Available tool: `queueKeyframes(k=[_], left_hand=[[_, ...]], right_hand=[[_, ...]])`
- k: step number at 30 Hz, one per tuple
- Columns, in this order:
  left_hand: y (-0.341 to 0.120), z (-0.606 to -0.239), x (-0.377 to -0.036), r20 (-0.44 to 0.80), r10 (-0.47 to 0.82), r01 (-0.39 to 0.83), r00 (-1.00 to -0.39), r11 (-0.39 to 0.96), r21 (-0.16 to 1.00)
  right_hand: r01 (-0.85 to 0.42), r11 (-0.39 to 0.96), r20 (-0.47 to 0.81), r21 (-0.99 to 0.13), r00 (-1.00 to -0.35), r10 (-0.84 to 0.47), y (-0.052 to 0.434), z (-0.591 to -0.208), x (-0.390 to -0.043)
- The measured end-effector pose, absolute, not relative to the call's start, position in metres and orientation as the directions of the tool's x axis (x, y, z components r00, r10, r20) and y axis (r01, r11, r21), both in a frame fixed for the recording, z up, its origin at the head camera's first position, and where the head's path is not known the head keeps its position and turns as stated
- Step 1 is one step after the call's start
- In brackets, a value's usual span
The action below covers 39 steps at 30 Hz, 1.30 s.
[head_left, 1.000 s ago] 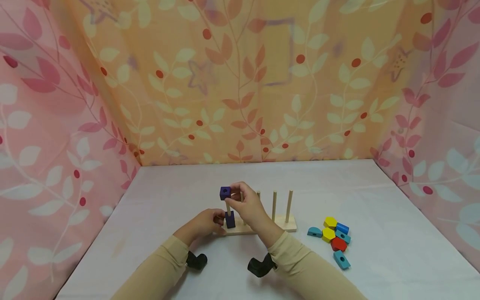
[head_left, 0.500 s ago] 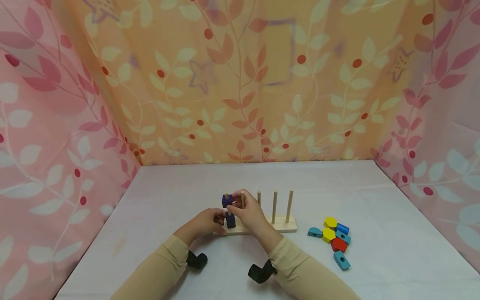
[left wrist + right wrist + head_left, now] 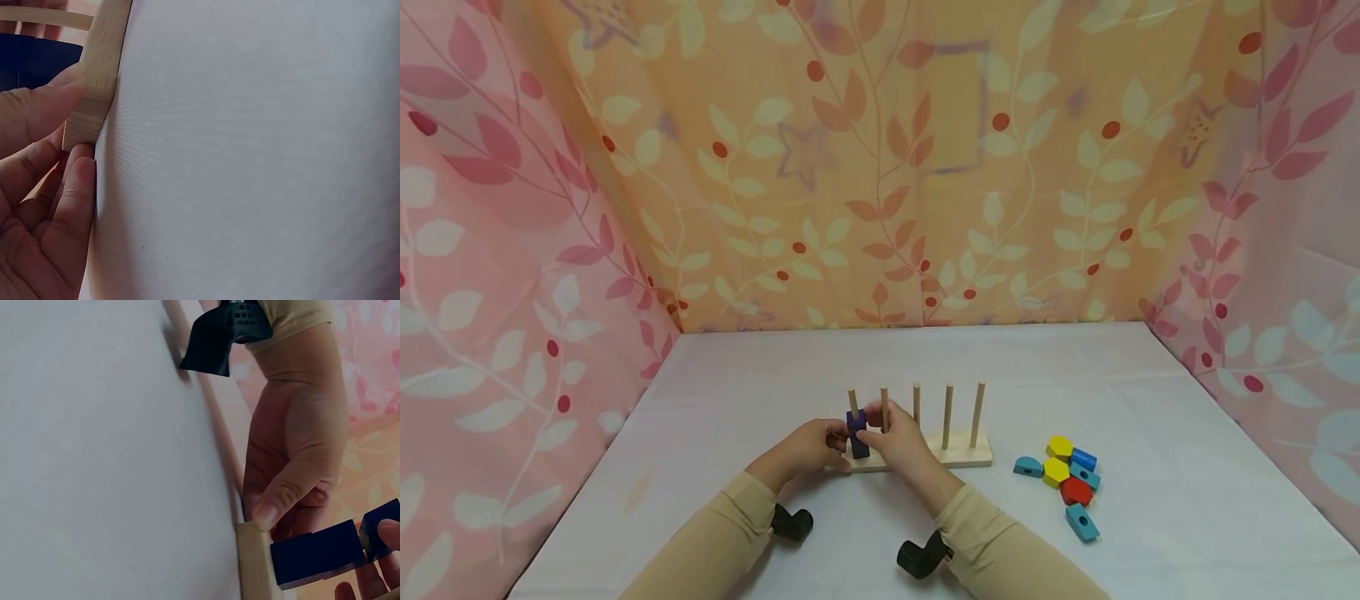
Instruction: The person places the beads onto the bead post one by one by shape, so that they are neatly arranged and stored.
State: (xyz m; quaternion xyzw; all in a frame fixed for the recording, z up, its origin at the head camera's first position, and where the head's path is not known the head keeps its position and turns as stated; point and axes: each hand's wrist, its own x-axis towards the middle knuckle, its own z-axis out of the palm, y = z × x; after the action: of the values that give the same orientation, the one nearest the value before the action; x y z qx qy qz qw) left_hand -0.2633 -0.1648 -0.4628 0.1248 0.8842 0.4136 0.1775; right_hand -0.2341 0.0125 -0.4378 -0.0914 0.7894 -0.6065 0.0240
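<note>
On the leftmost peg of a wooden peg board [image 3: 966, 450] stands a short stack of dark blue square blocks [image 3: 861, 448]. My right hand [image 3: 898, 437] pinches another dark blue block [image 3: 855, 420] between thumb and fingers. The peg runs through this block, and the right wrist view shows a small gap between the held block [image 3: 380, 528] and the stack [image 3: 319, 553]. At the board's left end, my left hand [image 3: 808, 446] grips the base. Seen from the left wrist, the thumb [image 3: 44, 109] lies on top of the base [image 3: 100, 81], with fingers at its end.
Four other pegs, one of them this peg [image 3: 948, 417], carry no blocks. Right of the board lie loose pieces: yellow hexagons [image 3: 1056, 472], a red block [image 3: 1077, 491], a blue cylinder [image 3: 1083, 459] and teal half-rounds [image 3: 1082, 523]. Patterned curtains [image 3: 880, 167] surround the white table [image 3: 760, 367].
My right hand has lowered the block from the leftmost peg's tip down along it, close to the stack. The left hand has stayed at the board's end.
</note>
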Motion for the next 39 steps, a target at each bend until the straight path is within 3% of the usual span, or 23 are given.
queueKeyframes(k=[15, 29, 39], left_hand=[[-0.166, -0.463, -0.264, -0.212, 0.383, 0.063, -0.899, 0.592, 0.803], [-0.167, -0.467, -0.264, -0.207, 0.376, 0.077, -0.903, 0.617, 0.784], [-0.167, -0.469, -0.266, -0.198, 0.379, 0.08, -0.904, 0.604, 0.793]], right_hand=[[-0.121, 0.184, 0.075, -0.975, -0.968, -0.238, 0.015, -0.448, -0.236], [-0.14, 0.207, 0.087, -0.968, -0.965, -0.247, 0.016, -0.448, -0.233], [-0.229, 0.231, 0.153, -0.946, -0.94, -0.306, 0.03, -0.442, -0.226]])
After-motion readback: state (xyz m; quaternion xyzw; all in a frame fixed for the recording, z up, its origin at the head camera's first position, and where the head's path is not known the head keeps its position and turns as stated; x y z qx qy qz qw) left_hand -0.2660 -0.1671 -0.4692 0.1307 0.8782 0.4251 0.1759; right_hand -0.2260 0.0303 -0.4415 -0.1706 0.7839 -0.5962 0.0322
